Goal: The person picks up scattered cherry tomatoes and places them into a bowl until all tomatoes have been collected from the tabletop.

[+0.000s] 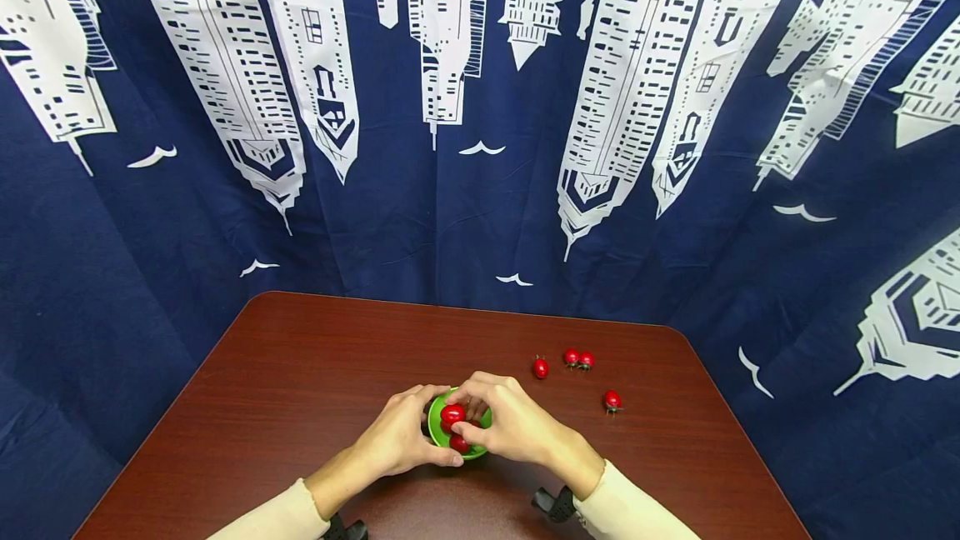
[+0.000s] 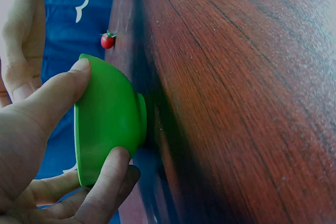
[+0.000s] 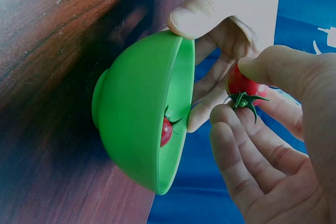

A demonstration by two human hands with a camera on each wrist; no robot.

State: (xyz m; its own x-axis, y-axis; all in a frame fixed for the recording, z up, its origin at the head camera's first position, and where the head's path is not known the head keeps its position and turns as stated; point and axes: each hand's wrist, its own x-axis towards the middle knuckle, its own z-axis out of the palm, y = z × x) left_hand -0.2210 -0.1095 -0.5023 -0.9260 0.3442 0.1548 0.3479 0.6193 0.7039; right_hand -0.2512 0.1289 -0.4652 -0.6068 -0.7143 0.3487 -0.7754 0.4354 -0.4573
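Note:
A small green bowl point(image 1: 434, 432) is held by my left hand point(image 1: 405, 430), thumb at the near rim and fingers round its far side. Over the bowl's mouth, my right hand point(image 1: 506, 417) pinches a red cherry tomato point(image 3: 242, 83) between thumb and fingers, its green calyx showing in the right wrist view. Inside the bowl lie other cherry tomatoes point(image 1: 459, 443), partly hidden by the right hand and the rim. The left wrist view shows the bowl's side and foot point(image 2: 142, 119) close to the brown table, with the left thumb on the rim.
Several loose cherry tomatoes lie on the wooden table point(image 1: 337, 357) to the right: a single one point(image 1: 540, 367), a touching pair point(image 1: 578, 359), and another point(image 1: 612, 400) closer to me. Behind the table hangs a dark blue curtain point(image 1: 390, 223) printed with white buildings.

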